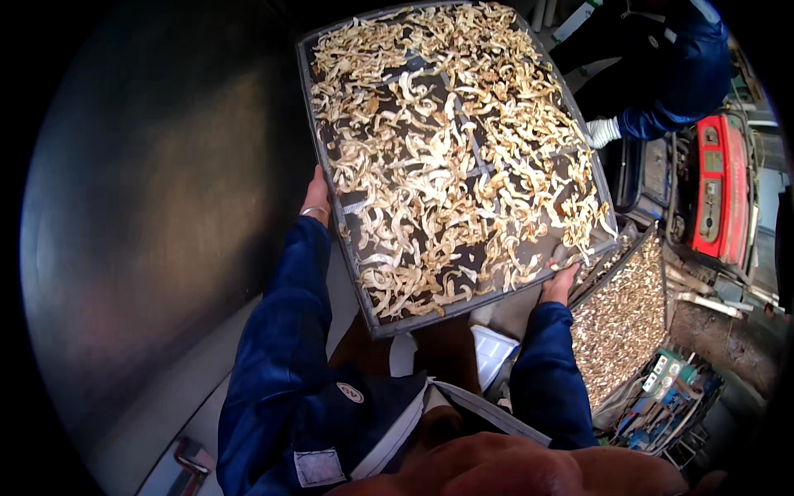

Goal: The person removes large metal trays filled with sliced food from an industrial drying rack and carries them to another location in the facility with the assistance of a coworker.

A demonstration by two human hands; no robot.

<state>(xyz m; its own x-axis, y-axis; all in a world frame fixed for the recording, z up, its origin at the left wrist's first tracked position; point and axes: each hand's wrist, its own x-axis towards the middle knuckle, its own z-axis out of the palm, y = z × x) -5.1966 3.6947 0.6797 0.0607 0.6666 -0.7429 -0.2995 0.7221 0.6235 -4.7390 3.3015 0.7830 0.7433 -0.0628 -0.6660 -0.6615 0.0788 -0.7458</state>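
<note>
A large rectangular drying tray (447, 310) with a dark frame and mesh bottom is held tilted in front of me. Pale, curled dried slices (438, 157), resembling mushroom pieces, lie scattered over it, with bare mesh showing between them. My left hand (316, 197) grips the left side of the frame, its fingers partly hidden behind it. At the near edge, toward the right corner, my right hand (561, 285) is closed on the frame. Another person's white-gloved hand (604, 132) is at the tray's right side; whether it touches the frame I cannot tell.
A big dark panel (165, 215) fills the left. Below the tray's right corner is a bin (664, 281) full of small brownish-white pieces. A red machine (719, 190) stands beyond. Tools and a green socket box (670, 376) lie lower right; a white-and-blue container (494, 351) sits below.
</note>
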